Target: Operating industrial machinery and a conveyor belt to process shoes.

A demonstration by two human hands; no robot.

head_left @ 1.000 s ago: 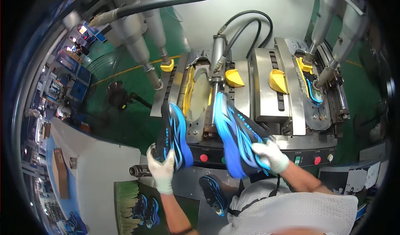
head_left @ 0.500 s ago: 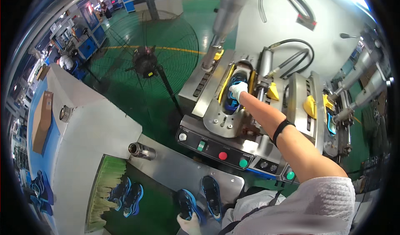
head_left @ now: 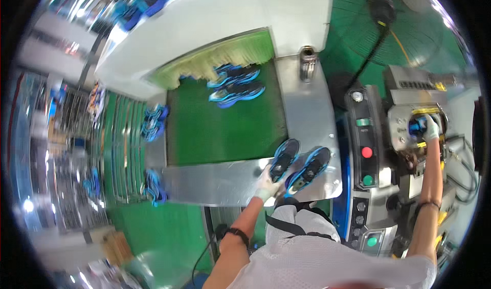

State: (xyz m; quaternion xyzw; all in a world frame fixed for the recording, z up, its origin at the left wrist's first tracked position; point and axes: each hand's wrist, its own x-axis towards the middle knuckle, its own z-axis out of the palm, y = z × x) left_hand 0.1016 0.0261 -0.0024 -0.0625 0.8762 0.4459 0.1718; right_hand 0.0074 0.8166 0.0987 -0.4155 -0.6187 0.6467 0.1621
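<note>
My left hand (head_left: 267, 183), in a white glove, grips the side of a black and blue sneaker (head_left: 286, 157) at the near edge of the metal ledge. Right beside it a second sneaker (head_left: 310, 170) of the same kind rests on the ledge corner. Far to the right, my gloved right hand (head_left: 432, 128) reaches into the metal press (head_left: 400, 129), its fingers closed on a blue sneaker (head_left: 417, 126) seated in the mould. Blur and the hand hide part of that sneaker.
A green conveyor belt (head_left: 225, 135) carries more sneakers (head_left: 236, 92) out from under a fringe curtain (head_left: 220, 58). A steel flask (head_left: 308, 63) stands on the ledge. The control panel (head_left: 365, 135) with buttons lies between ledge and press. A rack (head_left: 125, 140) and a fan (head_left: 382, 10) are farther off.
My view has swung left, so the press now sits at the right edge. My left hand's sneaker is now beside the other on the ledge. My right hand stays at the sneaker in the press.
</note>
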